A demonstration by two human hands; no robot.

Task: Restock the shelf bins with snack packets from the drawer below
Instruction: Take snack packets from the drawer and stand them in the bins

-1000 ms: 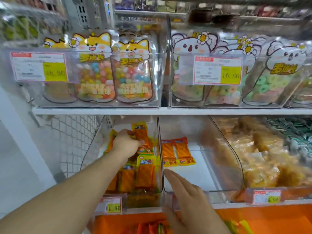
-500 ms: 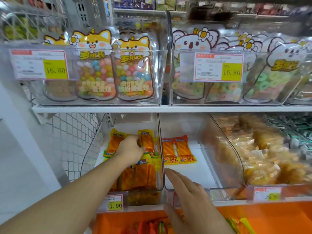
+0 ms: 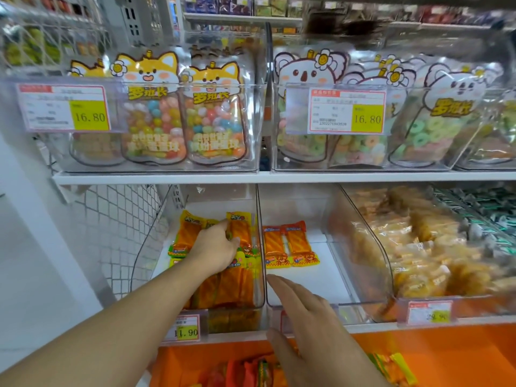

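My left hand [image 3: 215, 247] reaches deep into the left clear shelf bin [image 3: 259, 275], which holds several orange and yellow snack packets [image 3: 223, 289]. Its fingers and thumb pinch the edge of one snack packet [image 3: 241, 233] lying at the back. My right hand [image 3: 307, 317] hovers flat over the front rim of the middle bin [image 3: 349, 305], fingers spread and holding nothing. That bin holds only two orange packets [image 3: 290, 244] at the back. Below the shelf, the orange drawer [image 3: 432, 358] stands open with more packets [image 3: 251, 370] inside.
A bin of golden wrapped snacks [image 3: 413, 247] sits to the right. The upper shelf [image 3: 279, 177] carries clear bins of candy bags [image 3: 212, 121] with 16.80 price tags [image 3: 346, 111]. White wire mesh [image 3: 111, 233] closes the left side. An 11.90 tag [image 3: 187, 331] hangs below the left bin.
My left hand has lowered slightly inside the left bin along with the packet at its fingertips. My right hand has stayed at the middle bin's front.
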